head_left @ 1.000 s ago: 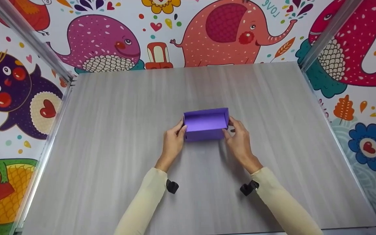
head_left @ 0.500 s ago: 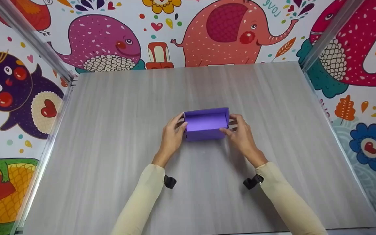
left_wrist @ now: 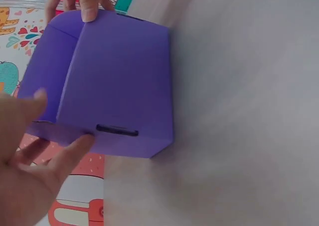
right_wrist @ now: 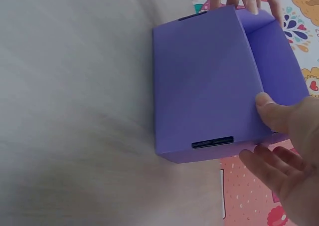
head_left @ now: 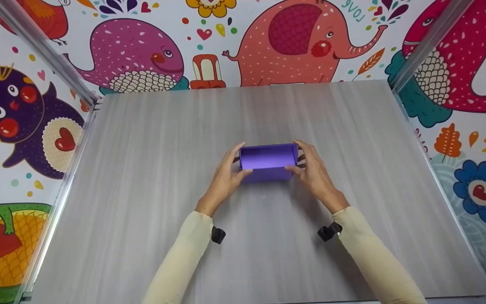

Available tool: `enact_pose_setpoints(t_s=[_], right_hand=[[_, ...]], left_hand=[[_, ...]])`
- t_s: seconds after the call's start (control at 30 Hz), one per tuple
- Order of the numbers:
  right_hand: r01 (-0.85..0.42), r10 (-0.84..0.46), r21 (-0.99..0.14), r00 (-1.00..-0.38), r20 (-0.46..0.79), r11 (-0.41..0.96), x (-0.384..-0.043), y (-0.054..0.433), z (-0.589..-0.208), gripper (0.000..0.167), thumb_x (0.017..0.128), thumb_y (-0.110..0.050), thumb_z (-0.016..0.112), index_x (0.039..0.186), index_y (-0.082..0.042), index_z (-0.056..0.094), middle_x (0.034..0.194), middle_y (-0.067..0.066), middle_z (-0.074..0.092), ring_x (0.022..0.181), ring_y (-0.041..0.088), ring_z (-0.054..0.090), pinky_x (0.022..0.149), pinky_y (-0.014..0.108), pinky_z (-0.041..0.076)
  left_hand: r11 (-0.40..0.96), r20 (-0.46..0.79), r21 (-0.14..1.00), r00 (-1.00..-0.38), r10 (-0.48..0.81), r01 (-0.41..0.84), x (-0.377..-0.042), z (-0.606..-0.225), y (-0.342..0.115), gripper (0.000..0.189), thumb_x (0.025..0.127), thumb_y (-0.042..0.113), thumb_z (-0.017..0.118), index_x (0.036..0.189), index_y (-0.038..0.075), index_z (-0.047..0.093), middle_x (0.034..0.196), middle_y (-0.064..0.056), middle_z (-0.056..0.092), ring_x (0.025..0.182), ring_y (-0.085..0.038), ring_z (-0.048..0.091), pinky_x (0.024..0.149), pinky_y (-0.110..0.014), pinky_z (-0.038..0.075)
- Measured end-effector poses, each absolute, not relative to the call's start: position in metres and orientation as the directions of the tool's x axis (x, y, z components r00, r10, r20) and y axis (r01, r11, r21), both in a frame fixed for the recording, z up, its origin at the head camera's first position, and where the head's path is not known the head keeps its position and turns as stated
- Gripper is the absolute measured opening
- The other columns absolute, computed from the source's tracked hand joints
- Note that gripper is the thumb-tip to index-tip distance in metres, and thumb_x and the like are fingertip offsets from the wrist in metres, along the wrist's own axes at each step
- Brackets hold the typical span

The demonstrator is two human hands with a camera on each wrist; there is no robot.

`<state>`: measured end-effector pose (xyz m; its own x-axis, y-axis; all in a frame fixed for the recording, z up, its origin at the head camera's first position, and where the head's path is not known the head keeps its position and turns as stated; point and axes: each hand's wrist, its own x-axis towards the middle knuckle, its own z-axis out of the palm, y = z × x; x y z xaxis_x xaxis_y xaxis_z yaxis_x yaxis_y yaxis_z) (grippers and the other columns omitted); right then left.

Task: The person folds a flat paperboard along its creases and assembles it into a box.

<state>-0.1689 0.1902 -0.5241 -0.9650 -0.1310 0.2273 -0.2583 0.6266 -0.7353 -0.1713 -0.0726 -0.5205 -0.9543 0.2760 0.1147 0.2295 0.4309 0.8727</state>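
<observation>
A purple open-topped cardboard box (head_left: pixel 268 174) stands on the table, its opening tipped toward the head camera. My left hand (head_left: pixel 225 175) is spread around its left end; in the left wrist view the thumb (left_wrist: pixel 39 102) is blurred over the opening, apart from the front wall, while another finger (left_wrist: pixel 79 142) touches near the slotted corner. At the other end my right hand (head_left: pixel 315 175) holds the box, with the thumb (right_wrist: pixel 265 106) on the front rim and fingers (right_wrist: pixel 256 163) along the end wall. Dark slots (right_wrist: pixel 213 142) show near the box's corners.
The grey wood-grain table (head_left: pixel 163 147) extends around the box on all sides. Walls printed with cartoon animals (head_left: pixel 293 46) and metal frame posts (head_left: pixel 430 46) border its back and sides. A black device (head_left: pixel 218 234) sits at each wrist.
The box has levelled slightly and its far rim sits lower in view. My left fingers have spread, with the thumb shifting right across the front edge. My right hand has moved slightly up its end.
</observation>
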Motion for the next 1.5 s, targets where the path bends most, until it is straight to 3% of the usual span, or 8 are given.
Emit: enact_pose_setpoints(t_s=[0.1,0.33,0.5,0.7,1.0,1.13,1.3,1.5], right_hand=[[-0.27,-0.122,-0.732,-0.96,0.25,0.626,-0.168,0.19,-0.528,0.065,0.087,-0.009,0.076,0.144,-0.006,0.044,0.13,0.018,0.056,0.104,0.03,0.062,0.086,0.041,0.059],[-0.327,-0.127,-0.705,-0.938,0.321,0.629,-0.164,0.191,-0.533,0.056,0.088,-0.012,0.075,0.137,-0.002,0.051,0.123,0.018,0.059,0.103,0.031,0.064,0.081,0.043,0.06],[-0.383,-0.127,-0.686,-0.91,0.394,0.619,-0.164,0.191,-0.538,0.046,0.086,-0.01,0.076,0.128,-0.001,0.058,0.118,0.017,0.063,0.102,0.03,0.067,0.078,0.038,0.062],[-0.435,-0.131,-0.654,-0.878,0.461,0.618,-0.162,0.19,-0.54,0.035,0.087,-0.01,0.075,0.118,0.0,0.063,0.116,0.017,0.065,0.1,0.029,0.07,0.075,0.034,0.062],[-0.498,-0.179,-0.471,-0.801,0.571,0.728,-0.16,0.187,-0.545,0.025,0.09,-0.014,0.072,0.108,0.003,0.066,0.116,0.022,0.066,0.1,0.033,0.072,0.08,0.038,0.061],[-0.421,-0.111,-0.612,-0.871,0.478,0.669,-0.157,0.188,-0.541,0.027,0.091,-0.016,0.073,0.109,0.004,0.067,0.121,0.02,0.065,0.099,0.03,0.071,0.074,0.04,0.062],[-0.202,0.038,-0.813,-0.964,0.265,0.546,-0.16,0.187,-0.531,0.025,0.095,-0.023,0.07,0.106,-0.001,0.071,0.125,0.013,0.068,0.103,0.026,0.069,0.078,0.038,0.059],[0.04,0.143,-0.905,-0.989,0.024,0.424,-0.167,0.186,-0.523,0.029,0.092,-0.019,0.073,0.113,-0.001,0.066,0.122,0.017,0.069,0.107,0.032,0.067,0.075,0.02,0.051]], left_hand=[[0.429,0.113,0.875,-0.955,0.273,0.226,-0.169,-0.524,-0.071,0.075,0.09,0.005,0.071,0.153,0.02,0.035,0.157,-0.01,0.04,0.14,-0.033,0.048,0.099,-0.044,0.056],[0.463,0.246,0.823,-0.942,0.229,0.328,-0.169,-0.531,-0.066,0.061,0.088,-0.009,0.068,0.142,0.008,0.047,0.152,-0.018,0.047,0.133,-0.037,0.056,0.105,-0.041,0.052],[0.468,0.306,0.807,-0.933,0.187,0.359,-0.167,-0.537,-0.066,0.046,0.087,-0.008,0.069,0.131,0.004,0.057,0.148,-0.019,0.053,0.131,-0.035,0.058,0.11,-0.039,0.048],[0.471,0.364,0.788,-0.917,0.162,0.396,-0.167,-0.543,-0.066,0.048,0.088,-0.003,0.07,0.135,-0.001,0.059,0.139,-0.018,0.061,0.132,-0.033,0.058,0.111,-0.039,0.046],[0.448,0.412,0.776,-0.894,0.174,0.445,-0.165,-0.551,-0.068,0.026,0.09,0.004,0.07,0.114,-0.004,0.071,0.141,-0.019,0.058,0.128,-0.033,0.06,0.103,-0.034,0.052],[0.432,0.355,0.818,-0.924,0.138,0.379,-0.165,-0.544,-0.064,0.021,0.094,0.014,0.071,0.104,-0.004,0.072,0.141,-0.02,0.059,0.126,-0.035,0.062,0.096,-0.038,0.056],[0.397,0.26,0.886,-0.966,0.005,0.24,-0.167,-0.536,-0.052,0.024,0.096,0.026,0.069,0.094,0.003,0.071,0.138,-0.019,0.061,0.128,-0.036,0.06,0.105,-0.046,0.051],[0.3,0.045,0.954,-0.994,-0.097,0.014,-0.167,-0.532,-0.046,0.043,0.095,0.026,0.07,0.128,0.001,0.059,0.148,-0.02,0.052,0.129,-0.037,0.06,0.109,-0.044,0.049]])
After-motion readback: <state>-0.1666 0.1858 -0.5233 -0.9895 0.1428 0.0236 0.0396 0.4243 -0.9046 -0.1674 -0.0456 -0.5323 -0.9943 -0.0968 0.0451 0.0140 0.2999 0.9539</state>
